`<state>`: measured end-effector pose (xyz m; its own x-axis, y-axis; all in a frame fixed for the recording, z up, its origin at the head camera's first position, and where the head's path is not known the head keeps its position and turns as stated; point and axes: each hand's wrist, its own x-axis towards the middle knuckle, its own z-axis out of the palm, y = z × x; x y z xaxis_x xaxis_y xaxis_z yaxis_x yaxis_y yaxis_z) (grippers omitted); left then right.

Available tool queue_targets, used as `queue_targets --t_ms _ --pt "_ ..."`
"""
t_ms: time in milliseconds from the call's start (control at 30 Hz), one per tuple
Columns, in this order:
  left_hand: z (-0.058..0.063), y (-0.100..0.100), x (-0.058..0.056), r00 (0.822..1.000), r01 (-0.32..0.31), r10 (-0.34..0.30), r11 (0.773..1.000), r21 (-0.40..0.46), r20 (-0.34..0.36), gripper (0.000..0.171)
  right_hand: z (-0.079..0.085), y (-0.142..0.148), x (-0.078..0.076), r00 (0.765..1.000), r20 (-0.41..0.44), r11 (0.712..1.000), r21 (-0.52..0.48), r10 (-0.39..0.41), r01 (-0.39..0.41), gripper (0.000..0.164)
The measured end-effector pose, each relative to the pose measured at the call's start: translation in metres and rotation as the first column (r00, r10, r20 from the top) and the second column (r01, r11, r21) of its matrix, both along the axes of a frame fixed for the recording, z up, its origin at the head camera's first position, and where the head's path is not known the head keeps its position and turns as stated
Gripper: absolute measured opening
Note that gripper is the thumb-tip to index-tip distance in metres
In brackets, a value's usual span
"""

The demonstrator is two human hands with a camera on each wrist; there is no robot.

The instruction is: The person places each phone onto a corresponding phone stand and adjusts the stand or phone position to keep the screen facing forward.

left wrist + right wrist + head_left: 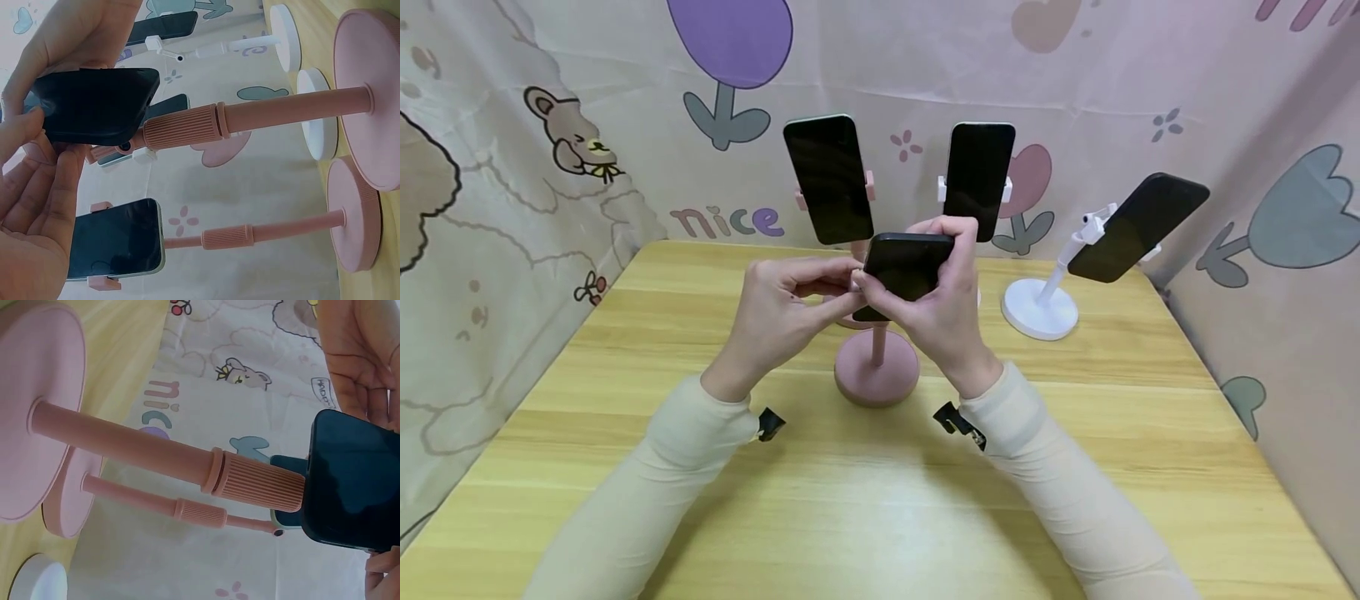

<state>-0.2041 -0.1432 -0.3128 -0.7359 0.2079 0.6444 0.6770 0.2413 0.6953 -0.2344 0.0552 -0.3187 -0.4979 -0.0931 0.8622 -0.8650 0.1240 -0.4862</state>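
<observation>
A black phone (913,267) is held at the head of the front pink phone stand (877,371), its screen tilted upward. My right hand (947,312) grips the phone, fingers at its upper right edge and thumb reaching across to its lower left. At the phone's left edge, my left hand (775,304) pinches a small pinkish piece of the stand's clamp between thumb and forefinger. In the left wrist view the stand's ribbed collar (181,127) runs up to the phone. The phone (356,481) hides most of the clamp in the right wrist view.
Behind stands another pink stand with a phone (831,179). A phone (979,179) in a white clamp is beside it, and a white stand (1040,310) with a tilted phone (1138,225) is at right. Printed cloth (865,50) encloses the wooden table (880,500).
</observation>
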Motion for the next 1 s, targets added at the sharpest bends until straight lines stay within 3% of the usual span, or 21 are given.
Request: queue_targets --t_ms 167,433,600,733,800,900,1000 --pt "-0.003 -0.001 0.001 1.0 -0.014 0.014 1.0 -0.006 0.008 0.028 -0.002 0.002 0.002 0.999 0.032 1.0 0.02 0.001 -0.002 0.072" --pt "-0.003 0.001 0.003 0.998 -0.011 0.01 1.0 0.011 0.066 0.027 0.0 0.018 0.004 0.982 0.145 0.992 0.0 0.124 -0.125 0.079" --pt "-0.004 0.002 0.003 0.997 -0.021 0.02 1.0 0.012 0.08 0.027 -0.004 0.033 -0.001 0.915 0.328 0.97 -0.139 0.236 -0.2 0.072" --pt "-0.005 0.002 0.003 0.997 -0.021 0.02 1.0 0.019 0.075 0.025 -0.013 0.043 -0.01 0.861 0.435 0.962 -0.185 0.265 -0.202 0.053" --pt "-0.006 0.002 0.003 0.997 -0.019 0.017 1.0 0.019 0.07 0.025 -0.021 0.047 -0.016 0.838 0.497 0.974 -0.139 0.225 -0.179 0.037" --pt "-0.006 0.003 0.003 0.998 -0.021 0.02 1.0 0.016 0.059 0.024 -0.033 0.049 -0.024 0.801 0.587 0.986 0.024 0.119 -0.164 0.018" --pt "-0.007 0.003 0.003 0.998 -0.031 0.031 0.999 0.012 0.049 0.024 -0.045 0.049 -0.028 0.809 0.587 0.946 0.246 0.03 -0.212 0.02"
